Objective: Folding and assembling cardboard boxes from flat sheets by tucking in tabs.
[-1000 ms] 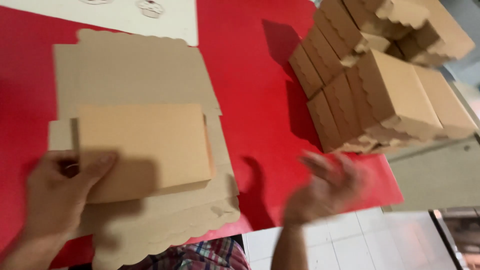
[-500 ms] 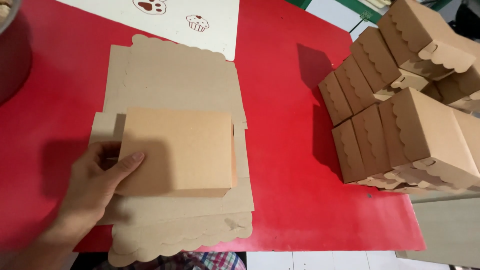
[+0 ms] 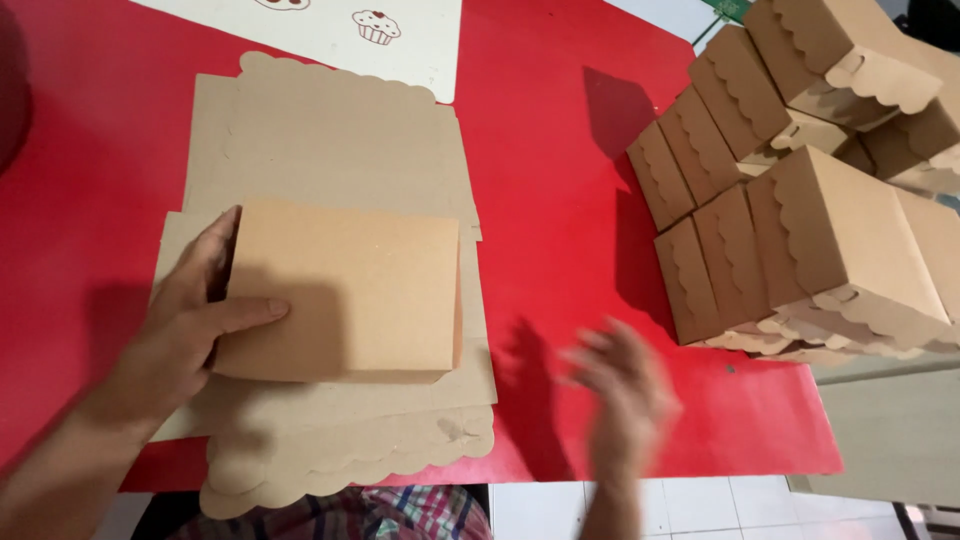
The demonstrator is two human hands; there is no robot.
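Head view looks down on a red table [image 3: 560, 180] where the left hand [image 3: 185, 330] lies on the left edge of a folded brown cardboard box [image 3: 345, 290], thumb laid flat across its top face and fingers wrapped round its side, gripping it. That box rests on a stack of flat scalloped-edge cardboard blanks [image 3: 330, 150] spread over the table's left half. The right hand [image 3: 625, 395] hovers above the table's near edge, well apart from the box, blurred, fingers loosely spread and holding nothing. At the right a pile of assembled brown boxes [image 3: 800, 210] stands. A cream sheet with cupcake drawings [image 3: 400, 40] lies at the far edge
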